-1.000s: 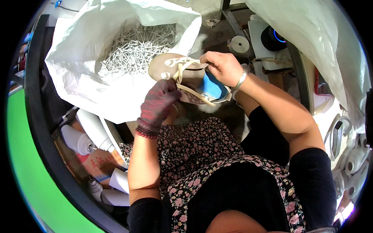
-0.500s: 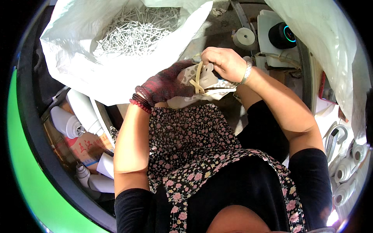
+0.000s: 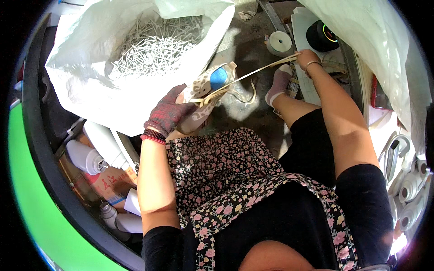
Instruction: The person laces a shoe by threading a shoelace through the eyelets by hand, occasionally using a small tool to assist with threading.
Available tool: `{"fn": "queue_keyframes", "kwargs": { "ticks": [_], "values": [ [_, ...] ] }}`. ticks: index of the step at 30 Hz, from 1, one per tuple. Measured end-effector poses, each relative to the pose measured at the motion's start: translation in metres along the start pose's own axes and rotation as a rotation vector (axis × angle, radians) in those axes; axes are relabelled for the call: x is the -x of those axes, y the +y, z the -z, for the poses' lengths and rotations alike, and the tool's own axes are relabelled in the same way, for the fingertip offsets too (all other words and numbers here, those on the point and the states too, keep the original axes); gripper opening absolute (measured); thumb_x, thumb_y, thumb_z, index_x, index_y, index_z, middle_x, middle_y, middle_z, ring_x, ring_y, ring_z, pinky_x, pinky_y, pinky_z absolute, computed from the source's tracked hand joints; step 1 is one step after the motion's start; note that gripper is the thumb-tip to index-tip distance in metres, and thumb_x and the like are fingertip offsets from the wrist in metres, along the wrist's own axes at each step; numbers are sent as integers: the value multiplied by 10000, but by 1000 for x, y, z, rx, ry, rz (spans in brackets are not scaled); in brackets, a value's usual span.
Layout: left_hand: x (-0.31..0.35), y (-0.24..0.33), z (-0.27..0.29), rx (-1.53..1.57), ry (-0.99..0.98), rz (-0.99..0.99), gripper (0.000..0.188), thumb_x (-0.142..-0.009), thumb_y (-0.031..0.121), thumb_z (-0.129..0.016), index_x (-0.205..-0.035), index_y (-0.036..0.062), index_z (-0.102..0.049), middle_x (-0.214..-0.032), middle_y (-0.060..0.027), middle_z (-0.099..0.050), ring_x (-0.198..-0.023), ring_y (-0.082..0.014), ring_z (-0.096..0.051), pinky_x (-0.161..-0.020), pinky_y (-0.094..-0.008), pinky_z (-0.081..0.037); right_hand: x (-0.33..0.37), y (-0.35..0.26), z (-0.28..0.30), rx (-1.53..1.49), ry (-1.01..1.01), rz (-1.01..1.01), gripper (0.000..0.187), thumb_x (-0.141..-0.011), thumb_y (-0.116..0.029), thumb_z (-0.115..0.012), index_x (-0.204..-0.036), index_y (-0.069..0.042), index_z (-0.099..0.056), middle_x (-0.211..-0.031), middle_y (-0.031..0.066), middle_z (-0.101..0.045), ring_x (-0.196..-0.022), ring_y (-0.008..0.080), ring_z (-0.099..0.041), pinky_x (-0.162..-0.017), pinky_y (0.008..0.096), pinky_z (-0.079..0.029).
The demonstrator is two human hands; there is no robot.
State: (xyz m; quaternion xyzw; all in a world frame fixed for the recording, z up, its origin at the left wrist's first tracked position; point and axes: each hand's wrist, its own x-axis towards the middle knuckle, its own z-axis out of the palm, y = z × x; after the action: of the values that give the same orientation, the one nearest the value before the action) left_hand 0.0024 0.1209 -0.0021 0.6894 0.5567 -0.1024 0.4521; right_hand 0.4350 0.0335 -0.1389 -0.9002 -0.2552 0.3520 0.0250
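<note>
And there it was, 1 lace-up shoe, cream with tan spots, up in front of the person's lap and just beside the lower right of the big white sack! The left hand, in a dark red and black knit glove, had its fingers clamped on the shoe's lower left end, though the shoe's body hid part of the grip. A tilted shoe, this, its opening toward the upper right, and inside it a bright blue insole caught the light.

Now over to the right hand, bare, well apart from the left! Its fingers were closed on the far end of a cream lace, and that lace ran nearly straight from shoe to hand; how each fingertip sat, I could not tell. Another loop of lace curled loosely below the taut stretch.

Around the action, thin white sticks filled the sack. Near the right hand stood a white roll and a black round device with a lit ring. Just below that hand, a socked foot showed on the floor, and a floral apron spread over the lap.
</note>
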Motion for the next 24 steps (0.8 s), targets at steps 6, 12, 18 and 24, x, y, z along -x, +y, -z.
{"fn": "queue_keyframes", "kwargs": {
  "ticks": [6,12,18,24],
  "values": [
    [16,-39,37,488,-133,26,656,-749,27,-754,-1343,29,-475,-1212,-67,-583,-1097,-155,-524,-958,-275,-423,-30,46,4,-1124,-147,-307,178,-943,-181,-519,-991,-39,-615,-781,88,-629,-688,207,-632,-612,349,-551],
    [9,-10,17,569,-70,-48,650,-772,72,-736,-1360,32,-463,-1220,-78,-580,-1100,-163,-521,-952,-268,-413,23,-24,6,-1147,-242,521,330,-892,-54,-503,-1214,-21,-568,-1107,107,-615,-1021,193,-603,-916,303,-478],
    [-3,19,-18,314,145,-111,705,-765,221,-748,-1371,33,-440,-1265,-114,-551,-1135,-200,-515,-969,-308,-404,130,-99,17,-1063,-744,833,310,-878,-89,-533,-1167,10,-579,-994,97,-651,-958,143,-600,-892,260,-445],
    [-4,41,-40,187,284,-239,561,-886,283,-630,-1351,24,-453,-1324,-164,-506,-1234,-264,-471,-1029,-339,-366,137,-118,-18,-763,-727,572,245,-910,-70,-555,-1137,16,-522,-717,59,-628,-515,96,-563,-467,222,-460]
  ]
}}
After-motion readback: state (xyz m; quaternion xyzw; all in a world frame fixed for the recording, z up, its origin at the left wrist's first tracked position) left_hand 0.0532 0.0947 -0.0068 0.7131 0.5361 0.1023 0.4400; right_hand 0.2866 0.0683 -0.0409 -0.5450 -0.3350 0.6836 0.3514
